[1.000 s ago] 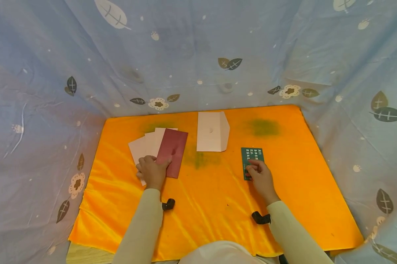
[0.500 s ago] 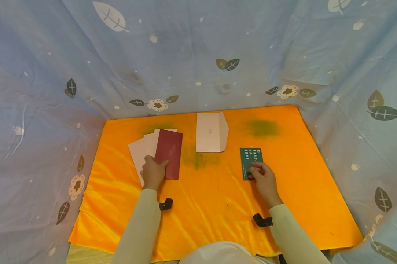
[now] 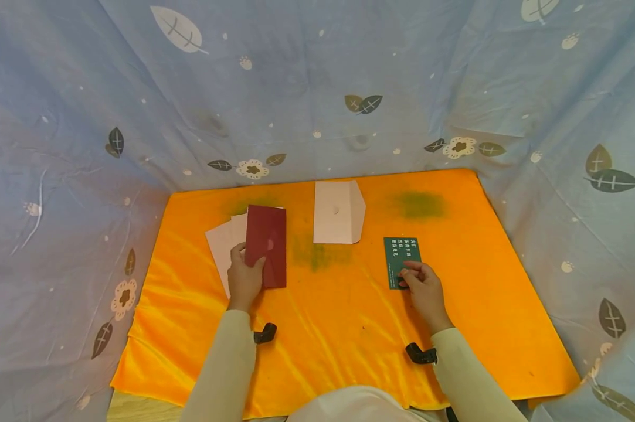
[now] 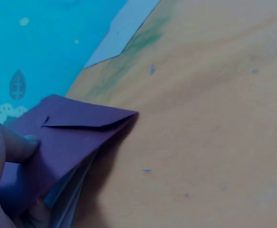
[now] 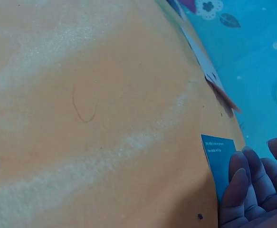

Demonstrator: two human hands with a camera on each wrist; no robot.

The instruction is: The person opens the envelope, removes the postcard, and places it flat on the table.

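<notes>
In the head view my left hand [image 3: 245, 280] pinches a dark red envelope [image 3: 270, 234], thumb on top. Fingers show under the red envelope [image 4: 57, 156] in the left wrist view, and its flap stands slightly raised. Beneath it, several pale envelopes [image 3: 218, 241] lie fanned out to the left. A green card [image 3: 394, 269] with white lettering lies flat at the right. My right hand [image 3: 427, 295] is over its lower right part. From the right wrist, the fingers [image 5: 238, 187] look loosely curled at the green card [image 5: 217, 156], thumb apart; whether they touch it I cannot tell.
A pale envelope [image 3: 332, 212] with its flap to the right lies near the back edge of the table. Orange cloth [image 3: 328, 328] covers the tabletop. Blue patterned curtains [image 3: 296, 88] enclose the back and both sides.
My left hand has taken hold of the red envelope and shifted it left, turning it straighter over the pale ones. My right hand has slid slightly down and right on the card, uncovering more lettering.
</notes>
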